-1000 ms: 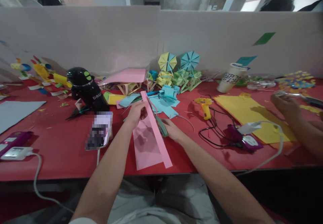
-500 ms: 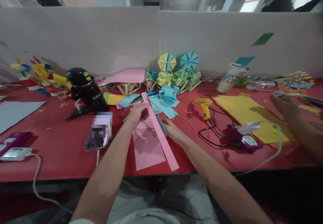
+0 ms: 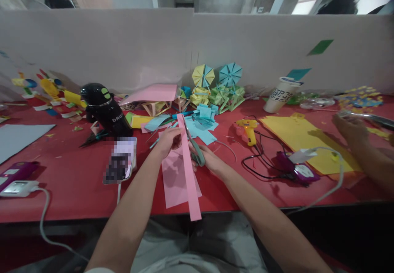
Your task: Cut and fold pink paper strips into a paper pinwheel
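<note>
Pink paper takes centre stage, a long narrow pink strip (image 3: 188,174) up in the air over the counter (image 3: 76,154), and the left hand (image 3: 168,141) has it, fingers drawn together in a pinch close to the far end! Look at the near end, loose and unsupported, reaching out past the counter's front edge. Below lies a wider pink sheet (image 3: 173,184), partly covered by the strip.

Over to the right hand (image 3: 209,158), curled around the green handles of the scissors (image 3: 198,157), their blades right beside the strip's far part. How wide those blades stand, I cannot tell; the strip and fingers hide too much.

And how should this strip handle? Very light, I'd judge, fairly crisp along its length but quick to bend, swing or crease, and easy to tear if tugged. A gentle thumb-and-finger pinch is the grip, clear of the blades; squeeze hard and it may well kink. A second hold near that free end would steady it nicely. Just beyond, blue paper scraps (image 3: 201,133) crowd the counter!
</note>
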A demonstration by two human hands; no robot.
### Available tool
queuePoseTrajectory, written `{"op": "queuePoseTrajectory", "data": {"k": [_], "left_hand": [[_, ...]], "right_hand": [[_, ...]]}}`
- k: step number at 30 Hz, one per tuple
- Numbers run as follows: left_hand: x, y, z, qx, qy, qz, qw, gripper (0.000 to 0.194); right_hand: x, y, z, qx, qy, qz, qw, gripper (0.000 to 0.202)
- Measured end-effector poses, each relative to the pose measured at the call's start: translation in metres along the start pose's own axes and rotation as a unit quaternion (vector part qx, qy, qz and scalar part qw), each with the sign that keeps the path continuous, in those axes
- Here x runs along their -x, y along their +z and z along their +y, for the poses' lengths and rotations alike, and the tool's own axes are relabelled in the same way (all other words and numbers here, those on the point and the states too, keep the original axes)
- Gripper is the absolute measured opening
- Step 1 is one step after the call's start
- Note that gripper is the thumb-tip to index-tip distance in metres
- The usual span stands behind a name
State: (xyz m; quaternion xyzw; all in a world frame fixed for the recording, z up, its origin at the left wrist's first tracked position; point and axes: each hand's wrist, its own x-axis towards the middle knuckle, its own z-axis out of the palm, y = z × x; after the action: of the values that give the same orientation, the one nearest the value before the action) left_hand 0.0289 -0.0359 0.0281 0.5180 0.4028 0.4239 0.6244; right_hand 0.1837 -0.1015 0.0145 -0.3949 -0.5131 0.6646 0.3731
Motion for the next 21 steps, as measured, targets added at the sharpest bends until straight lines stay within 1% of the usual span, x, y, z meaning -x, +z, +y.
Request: {"op": "queuePoseTrajectory", "data": {"k": [3,8,11,16,21], "left_hand": [[-0.0002,0.0000,-0.0001,-0.005,0.000,0.003,1.000,0.031],[-0.0002,-0.0001,0.0005,-0.006,-0.001,0.005,1.000,0.031],[0.0001,-0.0006,0.0010,0.012,-0.007,-0.007,1.000,0.031],[0.0023,-0.0009,0.0043,0.068,-0.031,-0.034,0.997,0.032],[0.0020,-0.0035,0.0069,0.101,-0.067,-0.031,0.992,0.034]], "right_hand": [[-0.0008,0.0003,0.0001,-0.006,0.004,0.003,1.000,0.054],[-0.0037,-0.0004,0.0011,0.017,0.001,0.018,1.000,0.053],[-0.0050,-0.0012,0.0024,0.017,0.003,0.023,1.000,0.053],[-0.0071,-0.0026,0.0058,0.004,0.000,0.003,1.000,0.052],[-0.0062,-0.0039,0.0076,-0.003,-0.020,-0.019,1.000,0.048]]}}
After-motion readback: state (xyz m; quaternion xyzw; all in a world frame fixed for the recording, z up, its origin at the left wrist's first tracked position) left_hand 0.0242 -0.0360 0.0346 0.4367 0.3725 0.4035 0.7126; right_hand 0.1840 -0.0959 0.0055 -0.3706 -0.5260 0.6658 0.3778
